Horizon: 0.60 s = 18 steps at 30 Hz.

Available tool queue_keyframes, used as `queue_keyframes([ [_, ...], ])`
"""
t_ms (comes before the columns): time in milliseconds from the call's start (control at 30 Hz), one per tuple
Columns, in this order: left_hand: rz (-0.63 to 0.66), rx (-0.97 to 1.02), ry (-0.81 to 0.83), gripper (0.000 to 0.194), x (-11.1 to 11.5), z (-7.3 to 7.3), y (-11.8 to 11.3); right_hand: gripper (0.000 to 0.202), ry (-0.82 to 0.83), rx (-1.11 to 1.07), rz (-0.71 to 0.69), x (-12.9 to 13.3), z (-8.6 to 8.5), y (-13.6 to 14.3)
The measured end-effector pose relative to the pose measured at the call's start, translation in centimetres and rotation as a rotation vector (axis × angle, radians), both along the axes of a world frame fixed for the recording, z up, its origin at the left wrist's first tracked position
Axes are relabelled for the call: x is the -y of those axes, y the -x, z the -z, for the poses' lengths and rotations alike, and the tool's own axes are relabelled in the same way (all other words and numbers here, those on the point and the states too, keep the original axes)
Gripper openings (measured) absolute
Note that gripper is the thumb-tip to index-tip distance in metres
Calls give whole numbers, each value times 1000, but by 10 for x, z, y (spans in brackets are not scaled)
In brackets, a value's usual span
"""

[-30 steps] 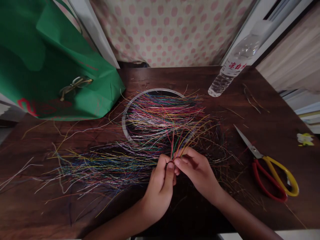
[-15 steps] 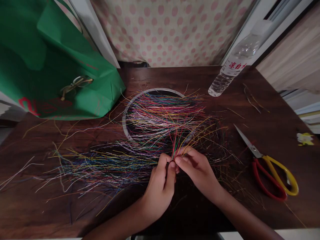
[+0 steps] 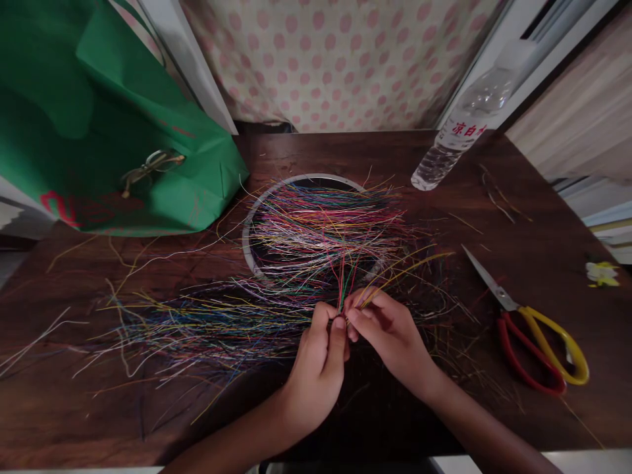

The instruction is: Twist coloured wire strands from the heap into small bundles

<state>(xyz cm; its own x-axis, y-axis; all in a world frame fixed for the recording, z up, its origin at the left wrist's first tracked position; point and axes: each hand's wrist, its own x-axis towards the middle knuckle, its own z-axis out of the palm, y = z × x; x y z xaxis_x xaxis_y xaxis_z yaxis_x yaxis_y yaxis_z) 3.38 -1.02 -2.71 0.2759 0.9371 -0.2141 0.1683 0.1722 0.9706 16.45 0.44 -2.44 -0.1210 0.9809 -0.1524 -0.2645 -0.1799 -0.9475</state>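
Note:
My left hand (image 3: 318, 368) pinches the lower end of a small bunch of thin coloured wires (image 3: 342, 289), red and green, which stands up from my fingertips. Touching it from the right, my right hand (image 3: 390, 339) is closed at thumb and fingers on yellow wires (image 3: 388, 280) that slant off to the right. The ends inside my fingers are hidden. Just beyond the hands, a thick heap of multicoloured wires (image 3: 320, 227) lies across a round, light-rimmed plate (image 3: 248, 253). To the left a second pile of wires (image 3: 212, 326) stretches along the table.
Red-and-yellow-handled scissors (image 3: 513, 306) lie at right, blades partly open. A water bottle (image 3: 461, 128) stands at the back right. A green bag (image 3: 192, 174) with glasses (image 3: 153, 168) against it fills the back left. Loose wire scraps dot the dark wooden table (image 3: 553, 263).
The yellow wires have swung lower to the right and apart from the red and green ones, which now stand closer together. Both hands have hardly moved.

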Motion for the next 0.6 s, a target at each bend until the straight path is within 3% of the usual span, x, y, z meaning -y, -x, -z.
queue_keyframes([
  [167,23,42,34,23,-1,-6,0,3,-13,41,-17,-1,-5,-4],
  [300,53,58,71,25,0,-12,0,10,-125,152,-134,0,-10,-7],
  [400,114,42,86,23,0,-15,1,15,-200,228,-103,-1,-15,-18],
  [467,144,29,78,23,-1,-16,1,15,-220,175,66,-2,-22,-34],
  [600,183,-51,-5,24,-1,-23,8,15,-306,55,617,-8,-45,-82],
])
